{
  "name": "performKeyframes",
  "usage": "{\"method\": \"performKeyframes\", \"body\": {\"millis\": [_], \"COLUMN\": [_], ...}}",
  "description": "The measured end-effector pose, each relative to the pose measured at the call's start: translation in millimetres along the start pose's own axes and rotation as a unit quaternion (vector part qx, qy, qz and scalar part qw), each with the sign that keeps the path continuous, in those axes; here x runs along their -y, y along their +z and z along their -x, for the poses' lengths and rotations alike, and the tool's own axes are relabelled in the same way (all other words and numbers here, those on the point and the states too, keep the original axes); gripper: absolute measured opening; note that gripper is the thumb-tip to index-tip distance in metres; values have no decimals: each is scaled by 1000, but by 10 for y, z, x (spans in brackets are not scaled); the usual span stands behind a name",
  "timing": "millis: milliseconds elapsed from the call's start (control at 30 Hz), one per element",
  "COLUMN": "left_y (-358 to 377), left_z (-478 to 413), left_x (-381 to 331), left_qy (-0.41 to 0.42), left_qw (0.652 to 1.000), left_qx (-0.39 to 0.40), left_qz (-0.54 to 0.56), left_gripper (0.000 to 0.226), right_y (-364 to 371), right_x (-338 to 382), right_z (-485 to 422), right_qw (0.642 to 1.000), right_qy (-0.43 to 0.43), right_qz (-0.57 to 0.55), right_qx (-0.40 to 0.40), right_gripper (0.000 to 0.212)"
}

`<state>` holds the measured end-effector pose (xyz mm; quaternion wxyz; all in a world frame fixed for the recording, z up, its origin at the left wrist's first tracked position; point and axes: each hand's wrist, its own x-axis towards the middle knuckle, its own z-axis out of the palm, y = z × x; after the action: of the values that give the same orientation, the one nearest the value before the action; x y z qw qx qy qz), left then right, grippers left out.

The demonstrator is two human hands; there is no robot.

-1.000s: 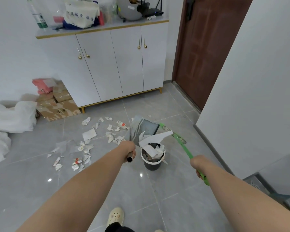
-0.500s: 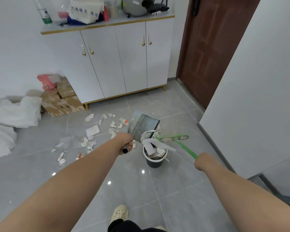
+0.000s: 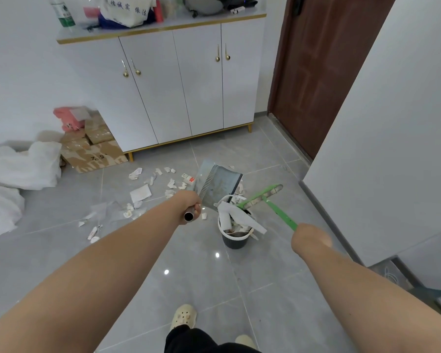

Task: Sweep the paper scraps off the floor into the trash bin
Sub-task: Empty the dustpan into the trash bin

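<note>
My left hand (image 3: 192, 208) clenches the dustpan (image 3: 218, 183) handle, with the pan tilted over the bin (image 3: 234, 242). My right hand (image 3: 309, 240) grasps the broom (image 3: 262, 197), whose head lies across the bin rim. The scraps (image 3: 140, 193) lie on the floor at ten o'clock from the bin, nearer my left hand.

White paper scraps (image 3: 140, 193) lie scattered on the grey floor (image 3: 201, 289) left of the dark trash bin (image 3: 234, 241); the bin stands upright, heaped with crumpled paper; the grey dustpan (image 3: 219, 183) tilts steeply above its rim; the green broom (image 3: 262, 197) head hangs over its far edge.
</note>
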<state>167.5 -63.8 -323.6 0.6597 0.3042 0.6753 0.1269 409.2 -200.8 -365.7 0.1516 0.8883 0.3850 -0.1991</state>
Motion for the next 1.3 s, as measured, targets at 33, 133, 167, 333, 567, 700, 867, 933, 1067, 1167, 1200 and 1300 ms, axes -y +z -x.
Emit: {"method": "performKeyframes", "body": {"millis": [33,133,167,333,567,700,867,933,1067,1167,1200,1300], "left_y": [-19,-50,-51,-23,-43,-45,117,196,317,369,383,397], "left_z": [8,26,30,51,172,270,244,213,76,-59,-91,-174], "left_x": [-11,-35,-41,-57,-154,-187,-56,19,186,278,298,335], "left_qy": [-4,-10,-10,11,26,35,38,40,50,62,68,83], "left_qw": [1000,1000,1000,1000,998,999,998,998,993,988,986,982], "left_qx": [2,10,12,16,46,39,6,-8,-38,-59,-66,-72], "left_qz": [0,7,11,23,26,-1,-44,-57,-102,-132,-140,-153], "left_gripper": [21,21,21,20,22,21,21,19,18,13,18,29], "right_y": [2,-13,-18,-99,-247,-256,-127,-55,154,305,349,399], "right_x": [-5,-28,-40,-84,-206,-281,-212,-154,-48,60,96,200], "right_z": [9,43,53,92,117,113,124,120,121,100,78,13], "right_qw": [1000,1000,1000,1000,998,998,998,998,998,998,998,998], "right_qy": [4,11,12,14,35,35,21,15,8,9,10,6], "right_qz": [0,-3,-6,-13,-20,-41,-61,-64,-45,-23,-15,26], "right_qx": [-2,-9,-12,-20,-39,-34,10,26,40,54,58,57], "right_gripper": [32,30,30,31,33,33,33,34,34,34,34,36]}}
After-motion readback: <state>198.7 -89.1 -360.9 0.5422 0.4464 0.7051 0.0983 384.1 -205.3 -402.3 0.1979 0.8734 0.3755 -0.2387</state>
